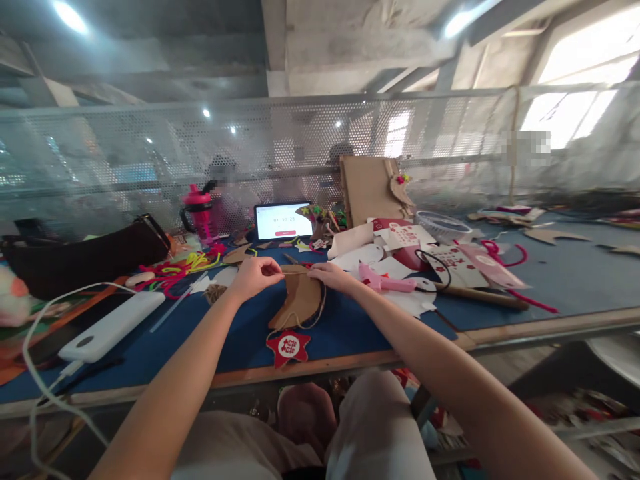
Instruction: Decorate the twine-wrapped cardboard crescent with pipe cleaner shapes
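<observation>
A brown cardboard crescent (299, 301) lies on the blue table mat in front of me, edged with thin twine (320, 313). Below its lower tip a red star (289, 348) with a white round label and red characters is joined to the twine. My left hand (257, 277) is closed in a pinch at the crescent's upper left, where a pale strand of twine seems to run between both hands. With fingers pressed together, my right hand (331, 275) grips the crescent's upper right edge. The fingertips partly hide what they hold.
A pink glue gun (385, 280) lies close by my right forearm, among white and red paper pieces. On the left are a white power bank (113, 325) with a cable and colourful pipe cleaners (187, 267). A tablet (283, 221) and pink bottle (199, 217) stand behind.
</observation>
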Demonstrator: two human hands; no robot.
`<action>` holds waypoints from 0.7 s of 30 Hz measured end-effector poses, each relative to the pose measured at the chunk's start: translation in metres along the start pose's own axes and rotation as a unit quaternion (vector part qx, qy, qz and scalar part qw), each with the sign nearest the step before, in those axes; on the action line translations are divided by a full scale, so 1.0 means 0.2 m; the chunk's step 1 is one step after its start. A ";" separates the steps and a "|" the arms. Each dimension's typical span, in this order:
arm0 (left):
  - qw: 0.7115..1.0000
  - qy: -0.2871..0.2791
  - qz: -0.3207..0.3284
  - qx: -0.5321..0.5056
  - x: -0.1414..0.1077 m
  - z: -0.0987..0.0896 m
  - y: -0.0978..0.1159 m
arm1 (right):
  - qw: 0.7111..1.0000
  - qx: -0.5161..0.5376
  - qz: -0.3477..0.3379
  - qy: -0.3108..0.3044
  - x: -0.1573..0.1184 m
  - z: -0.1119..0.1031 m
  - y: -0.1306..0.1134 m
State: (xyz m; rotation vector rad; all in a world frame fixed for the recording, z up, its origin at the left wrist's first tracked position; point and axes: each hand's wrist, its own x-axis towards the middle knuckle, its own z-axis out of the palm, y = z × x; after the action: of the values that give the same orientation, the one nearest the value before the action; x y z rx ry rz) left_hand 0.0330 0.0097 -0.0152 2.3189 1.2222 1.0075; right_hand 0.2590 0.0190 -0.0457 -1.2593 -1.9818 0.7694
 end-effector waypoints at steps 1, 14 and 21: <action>1.000 -0.007 0.013 0.011 0.00 0.00 0.00 | 0.999 -0.046 -0.003 -0.004 0.01 0.00 0.01; 0.987 0.011 0.082 0.137 0.03 0.09 -0.04 | 0.941 -0.338 0.008 0.026 -0.05 -0.03 -0.05; 0.981 -0.035 0.131 0.141 0.03 0.11 -0.06 | 0.950 -0.280 -0.133 0.028 -0.05 -0.03 -0.05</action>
State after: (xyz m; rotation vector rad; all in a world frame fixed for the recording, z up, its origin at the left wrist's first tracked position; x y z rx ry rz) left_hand 0.0447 0.0230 -0.0347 2.7685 1.1149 0.8699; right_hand 0.2608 0.0072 -0.0368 -1.2511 -2.3473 0.0273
